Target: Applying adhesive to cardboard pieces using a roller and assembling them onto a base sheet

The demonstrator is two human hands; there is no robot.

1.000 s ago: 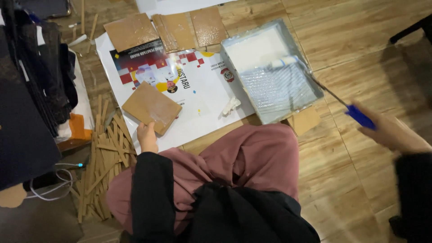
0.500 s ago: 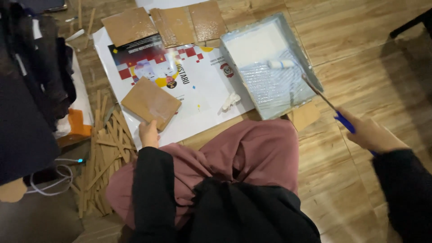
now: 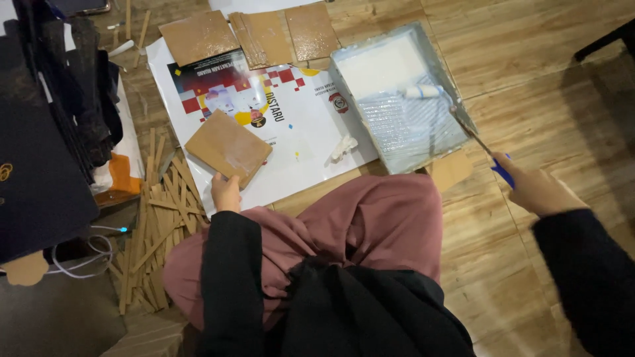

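Note:
My right hand point(image 3: 537, 190) grips the blue handle of a paint roller point(image 3: 424, 91), whose white sleeve rests inside a grey paint tray point(image 3: 405, 140) holding white liquid. My left hand point(image 3: 225, 192) touches the near corner of a brown cardboard piece point(image 3: 227, 147) lying on a white printed poster sheet point(image 3: 301, 135). My knee in pink cloth is between both hands.
Three brown cardboard panels point(image 3: 262, 34) lie at the poster's far edge. A small white lump point(image 3: 342, 147) sits on the poster. Several thin wooden sticks point(image 3: 155, 215) are heaped at left, beside dark fabric point(image 3: 73, 99) and a white cable point(image 3: 83, 258). The floor is wood plank.
My right hand has drawn closer with the roller, whose sleeve stays in the tray. My left hand stays at the cardboard piece.

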